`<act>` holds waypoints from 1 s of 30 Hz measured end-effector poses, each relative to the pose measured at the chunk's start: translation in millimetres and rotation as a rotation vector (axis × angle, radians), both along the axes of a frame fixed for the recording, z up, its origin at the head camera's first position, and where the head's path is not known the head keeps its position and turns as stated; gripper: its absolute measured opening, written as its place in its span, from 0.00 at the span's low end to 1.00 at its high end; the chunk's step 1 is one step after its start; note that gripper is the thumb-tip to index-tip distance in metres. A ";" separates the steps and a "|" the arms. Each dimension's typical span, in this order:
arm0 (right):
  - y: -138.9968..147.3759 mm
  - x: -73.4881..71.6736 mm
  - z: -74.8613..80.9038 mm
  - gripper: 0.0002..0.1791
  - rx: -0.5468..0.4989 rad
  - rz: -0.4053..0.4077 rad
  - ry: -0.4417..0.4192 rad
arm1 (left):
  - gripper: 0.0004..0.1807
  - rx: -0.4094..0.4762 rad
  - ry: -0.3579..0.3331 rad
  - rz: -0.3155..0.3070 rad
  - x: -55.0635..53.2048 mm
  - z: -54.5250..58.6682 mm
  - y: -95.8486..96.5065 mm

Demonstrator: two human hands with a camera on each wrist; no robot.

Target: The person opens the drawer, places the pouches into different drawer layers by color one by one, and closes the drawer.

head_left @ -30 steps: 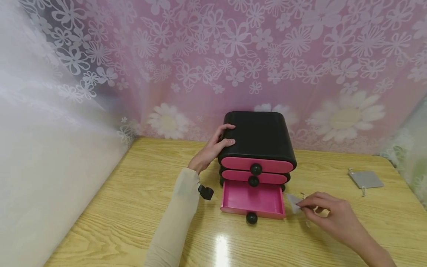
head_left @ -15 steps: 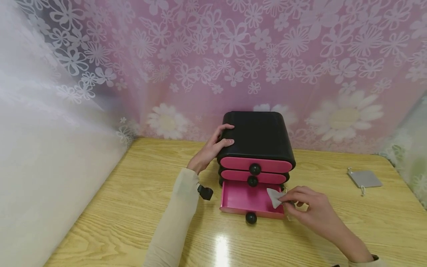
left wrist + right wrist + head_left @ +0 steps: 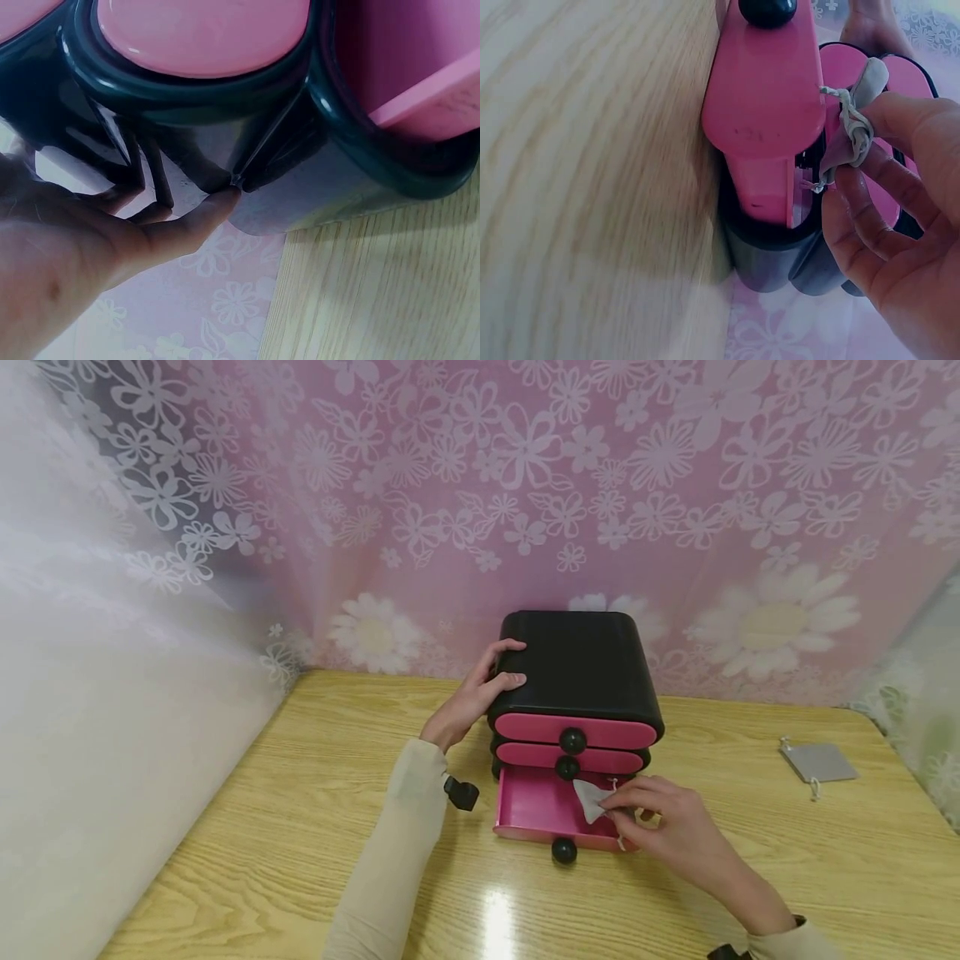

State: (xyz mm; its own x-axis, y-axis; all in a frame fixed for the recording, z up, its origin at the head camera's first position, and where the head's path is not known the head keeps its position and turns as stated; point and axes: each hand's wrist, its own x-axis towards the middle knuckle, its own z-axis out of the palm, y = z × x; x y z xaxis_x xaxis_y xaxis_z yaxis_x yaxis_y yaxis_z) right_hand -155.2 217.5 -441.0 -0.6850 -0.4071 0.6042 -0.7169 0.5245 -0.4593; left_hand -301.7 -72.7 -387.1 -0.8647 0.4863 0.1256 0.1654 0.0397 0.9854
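Note:
A black chest with pink drawer fronts [image 3: 577, 660] stands on the wooden table, its bottom drawer [image 3: 525, 802] pulled out. My left hand [image 3: 471, 700] rests on the chest's left side, with fingertips at its top edge. In the left wrist view, the fingers of that hand [image 3: 112, 240] press against the black side wall. My right hand [image 3: 675, 827] pinches a small grey drawstring pouch [image 3: 589, 802] over the right part of the open drawer. The right wrist view shows the pouch's bunched neck [image 3: 859, 131] between thumb and fingers, its knotted cords dangling.
Another grey drawstring pouch [image 3: 821, 762] lies flat on the table [image 3: 285, 827] at the right. Round black knobs stick out from the drawer fronts, the lowest knob [image 3: 564, 851] nearest the front. A pink floral curtain [image 3: 450, 527] hangs behind the chest.
My right hand has carried the pouch leftward from beside the drawer to above its inside. My left hand and the chest have stayed where they were.

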 end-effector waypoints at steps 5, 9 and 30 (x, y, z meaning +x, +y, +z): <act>-7.2 -0.8 0.5 0.19 0.023 -0.034 -0.006 | 0.26 -0.001 -0.003 0.004 0.9 0.5 0.5; -12.0 -1.9 0.6 0.19 0.053 -0.065 0.002 | 0.26 0.004 -0.004 0.003 0.9 0.3 0.5; -22.9 -12.3 -8.0 0.17 0.185 -0.091 0.075 | 0.26 -0.008 0.011 0.020 1.5 -0.8 -0.1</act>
